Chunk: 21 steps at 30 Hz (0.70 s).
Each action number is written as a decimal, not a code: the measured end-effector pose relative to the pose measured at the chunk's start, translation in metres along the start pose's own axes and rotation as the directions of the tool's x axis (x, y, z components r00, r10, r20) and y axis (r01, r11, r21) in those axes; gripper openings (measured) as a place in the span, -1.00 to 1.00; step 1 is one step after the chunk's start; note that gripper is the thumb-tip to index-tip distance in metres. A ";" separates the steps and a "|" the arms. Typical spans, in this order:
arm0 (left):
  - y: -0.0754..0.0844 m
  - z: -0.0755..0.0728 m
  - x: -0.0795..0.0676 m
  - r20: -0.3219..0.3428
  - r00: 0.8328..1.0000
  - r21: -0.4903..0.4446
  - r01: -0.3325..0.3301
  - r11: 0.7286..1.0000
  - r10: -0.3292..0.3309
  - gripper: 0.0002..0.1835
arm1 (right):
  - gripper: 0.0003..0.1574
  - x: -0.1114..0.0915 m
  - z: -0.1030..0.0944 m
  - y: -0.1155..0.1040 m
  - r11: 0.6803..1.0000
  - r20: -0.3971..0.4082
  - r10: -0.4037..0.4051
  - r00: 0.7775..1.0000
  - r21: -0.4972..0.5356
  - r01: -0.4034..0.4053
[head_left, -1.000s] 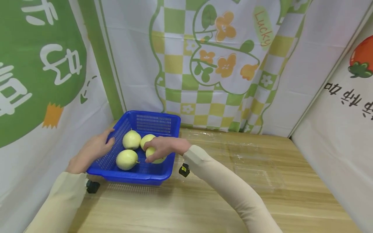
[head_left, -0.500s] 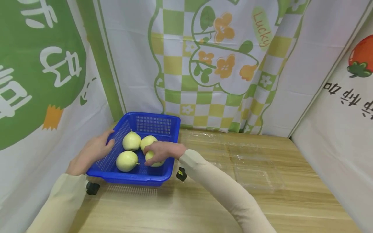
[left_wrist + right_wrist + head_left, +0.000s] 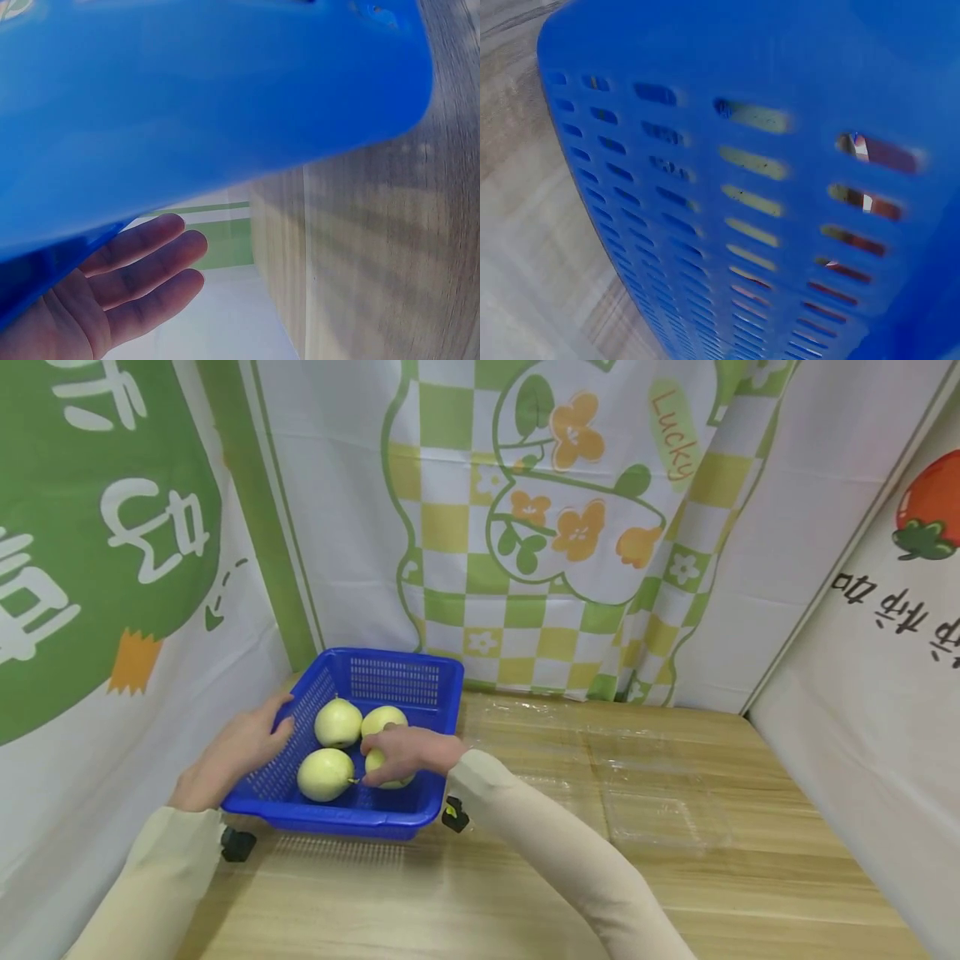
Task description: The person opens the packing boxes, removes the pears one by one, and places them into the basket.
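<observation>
A blue slotted basket [image 3: 390, 677] holds several pale yellow-green pears, such as the near-left pear [image 3: 326, 774]. My left hand [image 3: 240, 747] is at the basket's left rim, thumb over the inner side; in the left wrist view three fingers of the left hand [image 3: 139, 277] extend outside the wall. Inside the basket, my right hand [image 3: 405, 750] grips the near-right pear [image 3: 396, 778] from above, covering part of it. Behind it sits another pear [image 3: 382, 720]. In the right wrist view, slots in the basket wall [image 3: 705, 45] show bits of pear [image 3: 754, 191] and hand [image 3: 889, 154].
Clear plastic packaging [image 3: 660, 810] lies on the wooden table [image 3: 540, 893] to the right of the basket. A patterned curtain [image 3: 555, 635] hangs behind the table, and printed white cloth walls [image 3: 862, 718] close in both sides.
My right hand has shifted slightly left and toward me, along with the near-right pear. The left hand stays at the basket's rim.
</observation>
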State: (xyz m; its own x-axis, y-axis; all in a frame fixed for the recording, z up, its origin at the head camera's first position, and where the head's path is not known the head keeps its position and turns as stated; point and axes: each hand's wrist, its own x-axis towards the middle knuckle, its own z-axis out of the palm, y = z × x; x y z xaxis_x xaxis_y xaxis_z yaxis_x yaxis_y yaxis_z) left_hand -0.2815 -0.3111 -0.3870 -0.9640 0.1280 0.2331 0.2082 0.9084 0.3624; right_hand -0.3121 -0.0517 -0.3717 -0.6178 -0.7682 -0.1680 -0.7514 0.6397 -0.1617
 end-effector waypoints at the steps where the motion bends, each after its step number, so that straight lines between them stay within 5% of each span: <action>1: 0.000 0.000 0.000 0.003 1.000 0.000 0.001 1.000 -0.001 -0.43 | -0.41 0.000 0.001 0.000 1.000 -0.003 0.007 1.000 0.002 -0.007; 21: 0.003 -0.002 0.001 0.014 1.000 0.007 0.005 1.000 -0.005 -0.43 | -0.56 0.002 0.013 0.000 0.998 -0.004 0.043 0.999 -0.056 -0.043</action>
State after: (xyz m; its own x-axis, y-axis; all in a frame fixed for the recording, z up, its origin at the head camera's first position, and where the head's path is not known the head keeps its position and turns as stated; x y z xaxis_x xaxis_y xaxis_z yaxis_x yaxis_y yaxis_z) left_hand -0.2819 -0.3089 -0.3839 -0.9672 0.1288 0.2190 0.2022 0.9120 0.3569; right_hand -0.3104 -0.0535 -0.3844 -0.6504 -0.7402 -0.1708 -0.7359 0.6697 -0.1000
